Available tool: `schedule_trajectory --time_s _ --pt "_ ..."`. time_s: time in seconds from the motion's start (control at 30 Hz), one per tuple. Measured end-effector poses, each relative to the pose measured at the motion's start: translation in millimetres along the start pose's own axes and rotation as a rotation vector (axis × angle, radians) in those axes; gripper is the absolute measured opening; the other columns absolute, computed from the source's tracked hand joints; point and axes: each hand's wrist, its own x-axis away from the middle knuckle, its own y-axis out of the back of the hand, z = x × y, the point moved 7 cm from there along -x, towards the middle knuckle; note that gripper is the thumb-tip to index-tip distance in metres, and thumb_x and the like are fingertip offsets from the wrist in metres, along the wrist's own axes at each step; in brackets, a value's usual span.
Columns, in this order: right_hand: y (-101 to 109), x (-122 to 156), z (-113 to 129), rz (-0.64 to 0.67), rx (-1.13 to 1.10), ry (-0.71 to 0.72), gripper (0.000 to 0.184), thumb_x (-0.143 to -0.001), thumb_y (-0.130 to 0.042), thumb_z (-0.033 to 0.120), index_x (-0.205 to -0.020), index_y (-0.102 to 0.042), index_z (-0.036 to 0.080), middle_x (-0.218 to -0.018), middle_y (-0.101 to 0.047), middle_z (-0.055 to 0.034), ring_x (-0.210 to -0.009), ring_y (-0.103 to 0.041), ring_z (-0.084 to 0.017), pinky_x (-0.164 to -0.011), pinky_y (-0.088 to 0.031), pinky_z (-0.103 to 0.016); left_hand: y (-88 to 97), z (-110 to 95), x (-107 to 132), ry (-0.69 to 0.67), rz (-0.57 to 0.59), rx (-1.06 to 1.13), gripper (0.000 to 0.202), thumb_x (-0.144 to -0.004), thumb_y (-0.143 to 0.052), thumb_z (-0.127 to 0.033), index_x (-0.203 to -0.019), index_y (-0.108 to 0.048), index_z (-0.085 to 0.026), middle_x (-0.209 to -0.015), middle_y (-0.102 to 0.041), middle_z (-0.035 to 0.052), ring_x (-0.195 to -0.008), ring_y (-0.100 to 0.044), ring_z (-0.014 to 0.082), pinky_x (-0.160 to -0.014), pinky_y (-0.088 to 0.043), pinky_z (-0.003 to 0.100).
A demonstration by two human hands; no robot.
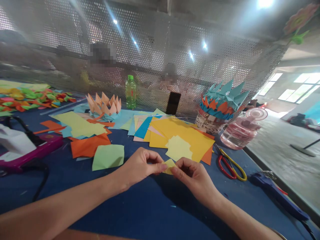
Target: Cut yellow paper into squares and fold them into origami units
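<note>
A bright workroom opens out on the right, with sunlit [windows](#) (300, 86) above a grey concrete floor (282, 156), while a perforated silver metal screen (190, 43) rises behind a long table covered in dark blue cloth (75, 203). Two blurred figures (101, 66) show through the screen. Along the table's far side lie a heap of multicoloured paper scraps (32, 96), a woven basket topped with a spiky teal-and-orange paper crown (223, 100), a peach folded-paper lotus (103, 105), a clear pink water-filled jar (240, 135), a green plastic bottle (131, 92), and a black phone standing upright (173, 103). Nearer, a magenta-and-white appliance (25, 146) sits at the left, and a blue-handled tool (277, 195) lies at the right beside red-and-yellow-handled scissors (231, 168). Loose sheets of yellow paper (180, 136) spread just beyond the hands. The left hand (140, 165) and right hand (192, 176) are close together over the blue cloth, their fingertips pinching a small folded piece of yellow paper (169, 166) between them.
</note>
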Motion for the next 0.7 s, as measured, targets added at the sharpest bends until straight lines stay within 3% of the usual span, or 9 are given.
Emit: schedule_trajectory --time_s 0.2,0.4,0.57,0.7 --pt "0.5 -1.2 3.0 -0.006 0.067 0.021 0.026 -0.086 -0.056 0.038 -0.072 -0.059 0.016 -0.065 -0.055 0.0016 -0.062 -0.047 -0.01 -0.058 -0.035 -0.022 -2.2 5.3 0.1 0.087 0.024 0.066 0.031 -0.059 -0.076 -0.038 -0.058 -0.057 -0.014 -0.055 -0.056 -0.0022 -0.055 -0.048 0.0101 -0.055 -0.037 0.022" --pt "8.9 -4.4 -0.1 -0.069 0.088 -0.004 0.028 -0.084 -0.058 0.042 -0.072 -0.059 0.017 -0.064 -0.056 0.0008 -0.062 -0.049 -0.012 -0.058 -0.037 -0.022 6.8 -5.3 -1.2 -0.104 -0.071 -0.281 0.029 -0.077 -0.061 -0.042 -0.067 -0.063 -0.015 -0.061 -0.057 -0.0014 -0.06 -0.05 0.0122 -0.057 -0.037 0.022" --pt "8.6 -5.3 -0.9 -0.07 0.074 -0.024 0.027 -0.083 -0.059 0.042 -0.072 -0.059 0.016 -0.061 -0.057 0.0014 -0.059 -0.049 -0.011 -0.056 -0.036 -0.022 8.9 -2.8 1.3 -0.085 -0.098 -0.375 0.028 -0.08 -0.056 -0.04 -0.064 -0.055 -0.017 -0.056 -0.052 -0.0033 -0.055 -0.052 0.0123 -0.052 -0.036 0.022" --pt "9.4 -5.6 -0.4 -0.078 0.067 -0.003 0.025 -0.084 -0.057 0.041 -0.078 -0.061 0.016 -0.063 -0.057 0.0011 -0.062 -0.051 -0.012 -0.059 -0.039 -0.023 8.7 -2.5 1.8 -0.07 -0.087 -0.341 0.025 -0.08 -0.055 -0.039 -0.068 -0.057 -0.017 -0.06 -0.056 -0.0022 -0.059 -0.057 0.014 -0.057 -0.041 0.023"
